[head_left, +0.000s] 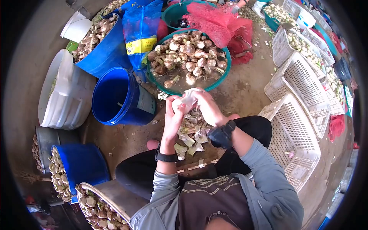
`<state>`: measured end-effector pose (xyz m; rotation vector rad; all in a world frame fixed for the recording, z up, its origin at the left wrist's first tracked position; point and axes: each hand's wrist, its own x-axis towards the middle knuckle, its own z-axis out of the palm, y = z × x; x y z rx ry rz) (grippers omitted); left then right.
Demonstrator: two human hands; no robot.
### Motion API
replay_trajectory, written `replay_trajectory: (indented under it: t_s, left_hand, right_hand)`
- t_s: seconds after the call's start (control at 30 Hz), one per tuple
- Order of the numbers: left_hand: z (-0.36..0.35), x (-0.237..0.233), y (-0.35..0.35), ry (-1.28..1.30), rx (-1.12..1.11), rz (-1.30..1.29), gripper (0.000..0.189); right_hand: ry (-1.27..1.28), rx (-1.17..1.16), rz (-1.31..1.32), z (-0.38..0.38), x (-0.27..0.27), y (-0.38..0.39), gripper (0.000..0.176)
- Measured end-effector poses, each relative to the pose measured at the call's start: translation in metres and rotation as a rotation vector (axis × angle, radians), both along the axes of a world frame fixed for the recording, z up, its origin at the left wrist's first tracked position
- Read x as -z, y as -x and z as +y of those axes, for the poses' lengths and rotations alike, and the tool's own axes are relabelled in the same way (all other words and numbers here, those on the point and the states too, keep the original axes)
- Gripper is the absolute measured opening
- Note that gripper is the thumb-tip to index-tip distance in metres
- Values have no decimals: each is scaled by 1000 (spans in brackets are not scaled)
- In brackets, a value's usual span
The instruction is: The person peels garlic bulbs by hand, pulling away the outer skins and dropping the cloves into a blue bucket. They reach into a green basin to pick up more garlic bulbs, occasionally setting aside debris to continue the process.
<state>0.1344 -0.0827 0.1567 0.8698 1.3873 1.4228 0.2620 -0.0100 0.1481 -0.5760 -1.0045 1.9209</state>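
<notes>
My left hand (175, 115) is closed round a white, garlic-like bulb (178, 105) in front of my knees. From the right, my right hand (207, 107) has its fingers closed over the top of the same bulb, pulling or pressing at its pale skin; the fingertips are partly hidden. Just beyond the hands stands a round green tub (227, 73) with many brown-skinned bulbs (184, 53) and some murky water. Below my hands, between my legs, lies a heap of peeled-off skins (191, 134).
To the left stand an open blue bucket (115, 96), a large blue barrel (97, 53) of bulbs and a white plastic tub (65, 96). White crates (293, 142) line the right side. A red mesh bag (214, 23) hangs over the tub's far edge. Another person's hand (240, 4) shows at the top.
</notes>
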Motion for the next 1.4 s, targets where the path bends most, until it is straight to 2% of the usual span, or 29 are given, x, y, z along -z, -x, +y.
replay_trajectory:
  t_s: [0.07,0.1,0.17,0.2,0.23,0.27,0.3,0.33,0.4,0.43,0.47,0.53,0.57,0.6,0.7,0.77,0.87,0.93,1.0,1.03,1.13,1.2,1.27,1.3,1.4]
  left_hand:
    - [-2,-5,10,-46,249,-60,43]
    - [-3,-8,14,-30,317,-76,45]
    - [-3,4,14,-22,232,-178,47]
    - [-3,10,14,-18,144,-277,48]
    - [-1,10,3,-103,55,-176,50]
    - [1,10,-8,-165,21,-226,48]
    - [1,12,-13,-177,-42,-351,46]
    - [1,14,-14,-189,-106,-477,44]
    - [-1,19,-5,-240,-184,-609,43]
    - [-2,16,-2,-255,-193,-505,42]
    - [-3,17,1,-245,-230,-450,40]
    - [-3,14,5,-241,-261,-370,39]
    - [1,13,5,-253,-259,-371,39]
    - [0,14,1,-264,-289,-318,38]
    - [-3,20,-3,-275,-342,-162,35]
    - [0,19,-7,-310,-377,-72,31]
    - [-4,18,-2,-307,-243,32,29]
    - [-9,8,4,-242,-128,-46,31]
    - [-9,-2,10,-225,-18,-328,41]
    - [-10,-5,15,-247,43,-396,46]
    - [-4,1,9,-228,-68,-423,47]
    - [-2,19,7,-115,-209,-540,39]
    - [-4,23,9,-63,-199,-735,34]
    - [-2,29,12,-106,-186,-839,30]
    - [-2,13,10,-156,-195,-936,33]
  right_hand:
    - [364,-45,136,8,4,-5,23]
    - [364,-40,135,9,8,-4,23]
    - [485,40,135,11,12,1,23]
    - [479,37,136,12,13,2,23]
    - [317,55,54,9,11,3,24]
    - [158,72,-26,5,8,4,25]
    - [149,-41,92,0,5,4,23]
    - [148,-47,93,2,1,0,23]
    - [84,-220,116,12,-4,-11,22]
    - [-263,-161,-241,18,-4,-14,18]
    - [-259,-168,-240,14,-2,-13,18]
    - [-1422,391,-768,8,3,-6,22]
    - [-1185,285,-641,-2,-14,3,25]
    - [-1103,288,-618,-7,-14,9,20]
    - [-1030,266,-654,-7,-15,9,17]
    - [-1085,282,-638,-4,-13,5,11]
    - [-1061,245,-672,-1,-16,-2,12]
    - [-1033,219,-722,4,-11,-3,10]
    - [-384,-19,-155,12,8,2,10]
    - [-54,-301,-72,14,-6,-8,11]
    - [-64,-295,-52,8,-10,-8,14]
    - [-118,-246,-107,3,-3,-1,14]
    - [-90,-394,6,0,-3,0,10]
    - [32,-382,88,2,-4,-2,8]
    - [65,-243,346,32,-18,-19,7]
